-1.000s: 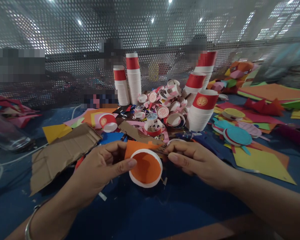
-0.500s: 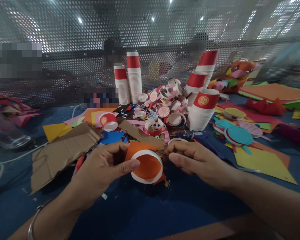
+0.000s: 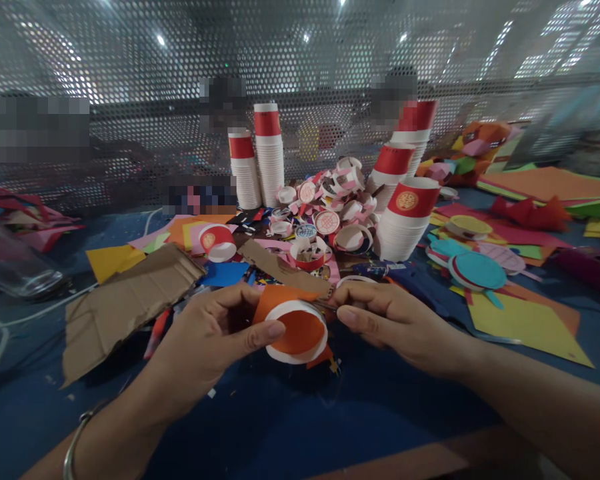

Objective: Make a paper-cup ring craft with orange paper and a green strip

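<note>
My left hand (image 3: 215,340) is closed on a piece of orange paper (image 3: 287,296), with a white paper ring (image 3: 303,358) lying against its near face. The thumb presses on the ring's left edge, and orange shows through the middle. In my right hand (image 3: 395,327), closed just to the right, is a pair of scissors (image 3: 325,304). Their thin dark blades reach the upper right edge of the orange paper; the handles are hidden by my fingers. Below the ring, a small orange scrap (image 3: 321,357) hangs or lies close by.
Beyond my hands lies a pile of cut cup rings and bases (image 3: 327,222). Stacks of red and white paper cups (image 3: 405,223) stand around it. Cardboard (image 3: 130,307) lies left, a glass jar (image 3: 20,267) farther left. Turquoise paper turtles (image 3: 477,270) and coloured sheets (image 3: 535,327) lie right.
The orange paper and white ring have shifted slightly right and tilted a little in my left hand. My right hand stays almost in place at the paper's edge.
</note>
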Available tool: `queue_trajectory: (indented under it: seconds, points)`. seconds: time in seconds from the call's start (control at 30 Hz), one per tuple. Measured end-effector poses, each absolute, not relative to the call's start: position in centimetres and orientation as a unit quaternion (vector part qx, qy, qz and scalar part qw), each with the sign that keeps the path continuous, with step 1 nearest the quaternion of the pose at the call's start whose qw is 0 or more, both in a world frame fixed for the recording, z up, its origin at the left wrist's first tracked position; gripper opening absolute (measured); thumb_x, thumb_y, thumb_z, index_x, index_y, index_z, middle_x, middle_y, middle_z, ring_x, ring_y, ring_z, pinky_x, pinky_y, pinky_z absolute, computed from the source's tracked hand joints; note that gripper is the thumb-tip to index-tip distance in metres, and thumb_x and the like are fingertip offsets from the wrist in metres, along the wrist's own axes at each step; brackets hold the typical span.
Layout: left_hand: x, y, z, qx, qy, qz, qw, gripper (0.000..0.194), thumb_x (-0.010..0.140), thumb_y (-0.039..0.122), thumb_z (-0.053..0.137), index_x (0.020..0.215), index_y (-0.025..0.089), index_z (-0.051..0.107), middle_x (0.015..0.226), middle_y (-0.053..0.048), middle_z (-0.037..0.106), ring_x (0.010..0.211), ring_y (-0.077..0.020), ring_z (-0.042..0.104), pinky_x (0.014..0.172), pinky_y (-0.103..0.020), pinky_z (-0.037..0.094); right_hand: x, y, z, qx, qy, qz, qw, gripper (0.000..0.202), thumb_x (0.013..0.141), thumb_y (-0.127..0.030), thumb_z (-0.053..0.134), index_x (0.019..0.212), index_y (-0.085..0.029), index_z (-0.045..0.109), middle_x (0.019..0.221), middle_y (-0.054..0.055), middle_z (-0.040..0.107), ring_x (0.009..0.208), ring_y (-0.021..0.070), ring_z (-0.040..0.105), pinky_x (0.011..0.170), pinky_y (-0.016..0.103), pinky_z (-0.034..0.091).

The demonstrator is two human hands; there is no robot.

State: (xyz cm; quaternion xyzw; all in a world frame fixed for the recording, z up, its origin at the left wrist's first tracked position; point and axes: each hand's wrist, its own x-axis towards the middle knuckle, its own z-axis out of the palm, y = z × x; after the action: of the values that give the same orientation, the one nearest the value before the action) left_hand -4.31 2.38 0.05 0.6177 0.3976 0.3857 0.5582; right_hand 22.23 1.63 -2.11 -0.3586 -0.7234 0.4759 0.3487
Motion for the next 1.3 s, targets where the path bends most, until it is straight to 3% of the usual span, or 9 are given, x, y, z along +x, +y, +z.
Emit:
queue_trajectory:
  seconds: [0.4,0.77,1.03,1.13,1.3]
  points:
    - [-4.1,2.3,0.4,0.621,0.418,0.371,0.549,0.023,0.080,0.032,0.089,0.100,0.022,0.084,0.102,-0.005,0.084,0.096,-0.0219,0.078,0.086,-0.027,0.063,22.2,1.5,-1.9,-0.369,-0.734,0.462,0.334,0.037,0.105,-0.052,0.055,0.093,-0.018,0.064,0.078,-0.002,0.050,0.058,0.0087,0.038,0.049,0.023,0.029]
    - [-4.1,2.4,0.4,0.653,0.416,0.387,0.501,0.019,0.079,0.029,0.090,0.097,0.024,0.083,0.098,-0.001,0.084,0.090,-0.0161,0.076,0.082,-0.020,0.060,22.2,1.5,-1.8,-0.368,-0.736,0.456,0.338,0.037,0.105,-0.053,0.056,0.092,-0.019,0.065,0.071,-0.004,0.047,0.057,0.0099,0.037,0.052,0.027,0.028]
    - [-4.3,2.0,0.2,0.634,0.395,0.331,0.577,0.038,0.080,0.027,0.089,0.115,0.024,0.074,0.122,-0.006,0.080,0.106,-0.0213,0.076,0.093,-0.027,0.060,22.3,1.6,-2.0,-0.364,-0.718,0.473,0.358,0.031,0.106,-0.047,0.056,0.093,-0.021,0.064,0.068,-0.005,0.044,0.055,0.0101,0.035,0.052,0.028,0.027]
    - [-4.7,2.3,0.1,0.638,0.410,0.308,0.575,0.033,0.079,0.028,0.089,0.109,0.025,0.076,0.113,-0.004,0.082,0.101,-0.0204,0.077,0.089,-0.026,0.060,22.4,1.6,-2.2,-0.369,-0.712,0.478,0.358,0.030,0.106,-0.047,0.056,0.093,-0.021,0.064,0.063,-0.007,0.037,0.052,0.0101,0.032,0.051,0.028,0.026]
    - [-5.0,2.8,0.1,0.693,0.450,0.322,0.463,0.014,0.083,0.034,0.084,0.089,0.022,0.079,0.084,0.000,0.080,0.075,-0.0137,0.073,0.068,-0.019,0.056,22.5,1.6,-2.1,-0.369,-0.713,0.475,0.360,0.031,0.105,-0.047,0.057,0.094,-0.020,0.063,0.064,-0.007,0.039,0.053,0.0097,0.033,0.053,0.027,0.027]
